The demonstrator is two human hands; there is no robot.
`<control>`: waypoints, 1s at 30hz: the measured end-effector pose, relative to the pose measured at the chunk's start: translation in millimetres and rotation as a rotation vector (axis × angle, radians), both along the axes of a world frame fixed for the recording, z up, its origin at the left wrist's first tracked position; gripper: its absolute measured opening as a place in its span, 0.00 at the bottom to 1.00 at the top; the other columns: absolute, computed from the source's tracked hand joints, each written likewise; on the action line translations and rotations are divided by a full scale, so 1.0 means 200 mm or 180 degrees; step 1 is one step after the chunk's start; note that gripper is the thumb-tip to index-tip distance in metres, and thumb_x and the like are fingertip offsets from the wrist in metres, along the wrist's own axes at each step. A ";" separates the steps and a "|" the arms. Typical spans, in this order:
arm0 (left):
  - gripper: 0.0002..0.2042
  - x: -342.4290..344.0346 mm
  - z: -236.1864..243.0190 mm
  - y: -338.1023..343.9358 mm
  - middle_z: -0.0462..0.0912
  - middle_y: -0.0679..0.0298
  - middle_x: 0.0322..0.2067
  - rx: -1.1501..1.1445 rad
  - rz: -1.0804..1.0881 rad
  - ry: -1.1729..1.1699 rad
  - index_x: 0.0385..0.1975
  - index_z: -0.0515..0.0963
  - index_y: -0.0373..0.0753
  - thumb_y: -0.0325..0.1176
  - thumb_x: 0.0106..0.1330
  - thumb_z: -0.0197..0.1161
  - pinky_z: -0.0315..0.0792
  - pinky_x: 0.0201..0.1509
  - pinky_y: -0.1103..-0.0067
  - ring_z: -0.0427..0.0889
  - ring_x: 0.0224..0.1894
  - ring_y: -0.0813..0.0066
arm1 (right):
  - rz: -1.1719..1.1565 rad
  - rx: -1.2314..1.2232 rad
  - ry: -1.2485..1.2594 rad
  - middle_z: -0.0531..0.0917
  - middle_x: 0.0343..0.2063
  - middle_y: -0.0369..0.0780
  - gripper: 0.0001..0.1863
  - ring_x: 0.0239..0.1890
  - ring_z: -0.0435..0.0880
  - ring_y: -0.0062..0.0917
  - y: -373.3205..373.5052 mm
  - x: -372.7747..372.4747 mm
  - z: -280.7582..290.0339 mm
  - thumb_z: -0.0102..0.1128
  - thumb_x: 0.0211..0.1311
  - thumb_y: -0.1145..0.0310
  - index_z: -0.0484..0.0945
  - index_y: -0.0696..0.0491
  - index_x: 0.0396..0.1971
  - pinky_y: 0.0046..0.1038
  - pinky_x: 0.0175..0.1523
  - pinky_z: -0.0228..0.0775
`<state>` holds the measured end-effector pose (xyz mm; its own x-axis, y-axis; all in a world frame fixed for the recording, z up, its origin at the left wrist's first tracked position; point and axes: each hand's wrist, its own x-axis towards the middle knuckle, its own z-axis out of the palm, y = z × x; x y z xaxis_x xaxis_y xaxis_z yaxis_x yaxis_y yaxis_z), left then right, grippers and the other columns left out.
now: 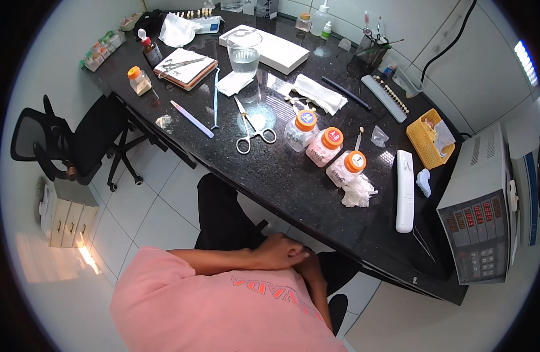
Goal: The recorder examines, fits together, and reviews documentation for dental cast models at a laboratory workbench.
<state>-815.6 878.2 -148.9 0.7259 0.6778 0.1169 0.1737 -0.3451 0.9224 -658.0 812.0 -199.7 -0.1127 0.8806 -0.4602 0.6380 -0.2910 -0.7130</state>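
Both hands rest together at my lap, off the table's front edge. My left hand (279,253) lies across the front with its fingers curled in against my right hand (307,265). Any object inside the left fingers is hidden. The right hand's fingers are mostly covered by the left one, so their pose does not show. Nearest on the black speckled table (270,182) are three clear jars with orange lids: one with a blue label (301,130), one with a red label (325,147) and one with a white label (347,169). Ring-handled scissors (250,130) lie left of them.
Crumpled tissue (358,191) touches the white-labelled jar. A white handheld device (405,190) and tweezers (424,244) lie at right, beside a box with red digits (478,217). Behind stand a glass of water (245,57) and yellow basket (424,141). An office chair (76,138) stands left.
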 end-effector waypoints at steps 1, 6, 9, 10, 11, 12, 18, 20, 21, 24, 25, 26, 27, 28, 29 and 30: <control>0.18 -0.01 -0.09 0.01 0.67 0.57 0.12 -0.0085 0.0170 0.0336 0.15 0.69 0.35 0.39 0.63 0.61 0.65 0.23 0.69 0.69 0.15 0.63 | 0.0394 -0.0311 -0.0861 0.85 0.32 0.49 0.13 0.37 0.85 0.41 0.01 0.00 -0.05 0.57 0.59 0.62 0.82 0.55 0.36 0.37 0.41 0.75; 0.16 -0.17 -0.88 0.05 0.81 0.48 0.27 -0.0834 0.0501 0.1899 0.21 0.79 0.35 0.44 0.59 0.60 0.73 0.34 0.63 0.81 0.31 0.51 | 0.0198 0.0719 -0.0155 0.83 0.31 0.50 0.10 0.36 0.83 0.44 0.08 -0.07 0.10 0.56 0.62 0.65 0.80 0.56 0.32 0.40 0.41 0.73; 0.17 -0.23 -1.08 0.08 0.82 0.48 0.29 -0.0263 0.0225 0.2093 0.24 0.81 0.35 0.46 0.60 0.60 0.74 0.36 0.63 0.82 0.33 0.51 | 0.0255 0.0807 -0.0228 0.81 0.29 0.48 0.11 0.33 0.82 0.44 0.11 -0.06 0.29 0.57 0.62 0.65 0.78 0.57 0.28 0.39 0.37 0.71; 0.17 -0.21 -1.07 0.11 0.82 0.48 0.29 -0.0273 0.0164 0.2091 0.24 0.81 0.35 0.46 0.60 0.60 0.74 0.36 0.63 0.82 0.33 0.51 | 0.0383 0.0928 -0.0209 0.81 0.28 0.47 0.12 0.31 0.81 0.44 0.12 -0.05 0.36 0.57 0.62 0.64 0.77 0.57 0.26 0.38 0.35 0.71; 0.17 -0.18 -0.94 0.14 0.82 0.49 0.30 -0.0485 0.0083 0.1974 0.27 0.81 0.34 0.46 0.60 0.61 0.74 0.37 0.64 0.83 0.34 0.52 | 0.0320 0.0880 -0.0221 0.81 0.28 0.47 0.12 0.31 0.81 0.44 0.10 -0.05 0.47 0.57 0.62 0.64 0.77 0.57 0.26 0.38 0.35 0.71; 0.18 -0.15 -0.79 0.15 0.82 0.49 0.30 -0.0700 0.0001 0.1861 0.30 0.81 0.34 0.46 0.60 0.62 0.75 0.38 0.65 0.83 0.35 0.53 | 0.0487 0.0924 0.0005 0.81 0.28 0.45 0.09 0.29 0.81 0.41 0.09 -0.04 0.59 0.60 0.60 0.67 0.78 0.57 0.26 0.36 0.34 0.71; 0.13 -0.14 0.09 0.19 0.82 0.58 0.30 -0.0650 -0.0983 0.1276 0.37 0.79 0.36 0.40 0.64 0.63 0.75 0.39 0.71 0.82 0.35 0.60 | -0.0056 0.3145 -0.0007 0.82 0.30 0.41 0.11 0.30 0.82 0.30 0.12 0.10 1.03 0.66 0.47 0.81 0.82 0.55 0.33 0.28 0.37 0.74; 0.09 -0.14 0.39 0.19 0.83 0.56 0.33 -0.0241 -0.1109 0.0638 0.36 0.79 0.36 0.34 0.63 0.62 0.75 0.40 0.71 0.83 0.34 0.61 | -0.0292 0.3494 -0.0869 0.82 0.35 0.39 0.12 0.36 0.81 0.37 0.26 0.16 1.10 0.67 0.48 0.77 0.82 0.54 0.36 0.32 0.41 0.75; 0.09 -0.15 0.50 0.18 0.83 0.56 0.33 -0.0283 -0.1133 0.0651 0.36 0.79 0.36 0.34 0.63 0.62 0.75 0.40 0.71 0.83 0.34 0.61 | -0.0277 0.3537 -0.1198 0.82 0.36 0.39 0.12 0.38 0.81 0.36 0.34 0.17 1.12 0.66 0.50 0.77 0.82 0.54 0.37 0.32 0.42 0.75; 0.11 -0.17 0.65 0.21 0.83 0.59 0.33 0.0686 -0.0770 -0.0112 0.39 0.79 0.35 0.34 0.62 0.63 0.76 0.42 0.69 0.83 0.36 0.61 | -0.0130 0.3448 -0.1464 0.82 0.38 0.40 0.11 0.39 0.80 0.35 0.49 0.22 1.08 0.66 0.52 0.76 0.83 0.55 0.37 0.31 0.44 0.74; 0.13 -0.17 0.66 0.23 0.83 0.58 0.37 0.1519 -0.0133 -0.0256 0.43 0.79 0.35 0.35 0.62 0.63 0.74 0.47 0.66 0.82 0.41 0.59 | 0.0008 0.3325 -0.1417 0.83 0.38 0.40 0.11 0.40 0.80 0.34 0.50 0.23 1.07 0.65 0.53 0.76 0.83 0.55 0.38 0.31 0.44 0.74; 0.16 -0.18 0.66 0.25 0.83 0.58 0.41 0.2342 0.0538 -0.0393 0.47 0.78 0.35 0.36 0.61 0.63 0.73 0.52 0.63 0.82 0.46 0.58 | 0.0033 0.3321 -0.1400 0.83 0.38 0.40 0.11 0.40 0.80 0.34 0.48 0.23 1.07 0.65 0.53 0.76 0.83 0.55 0.38 0.31 0.44 0.74; 0.19 -0.19 0.68 0.26 0.80 0.56 0.47 0.2506 0.0764 0.0060 0.51 0.76 0.34 0.37 0.62 0.62 0.69 0.57 0.60 0.78 0.52 0.55 | 0.0037 0.3211 -0.1522 0.83 0.38 0.40 0.11 0.40 0.80 0.33 0.45 0.23 1.08 0.66 0.53 0.75 0.83 0.55 0.39 0.31 0.44 0.74; 0.22 -0.20 0.70 0.26 0.78 0.54 0.53 0.2656 0.0986 0.0518 0.54 0.75 0.33 0.39 0.63 0.61 0.64 0.63 0.57 0.74 0.58 0.52 | 0.0041 0.3100 -0.1645 0.83 0.39 0.40 0.12 0.41 0.80 0.33 0.42 0.22 1.10 0.66 0.53 0.75 0.83 0.55 0.40 0.32 0.44 0.74; 0.26 -0.21 0.69 0.23 0.71 0.52 0.60 0.2419 0.1150 0.1081 0.57 0.72 0.34 0.43 0.63 0.61 0.55 0.69 0.56 0.66 0.65 0.52 | 0.0168 0.3166 -0.1967 0.83 0.40 0.40 0.14 0.40 0.80 0.33 0.38 0.22 1.11 0.65 0.52 0.76 0.82 0.56 0.42 0.31 0.43 0.74; 0.26 -0.21 0.68 0.21 0.71 0.52 0.60 0.2414 0.1198 0.1118 0.57 0.72 0.34 0.43 0.63 0.61 0.55 0.69 0.56 0.66 0.65 0.52 | 0.0211 0.3183 -0.1924 0.83 0.40 0.40 0.14 0.40 0.80 0.33 0.34 0.18 1.11 0.65 0.52 0.76 0.82 0.56 0.42 0.31 0.43 0.74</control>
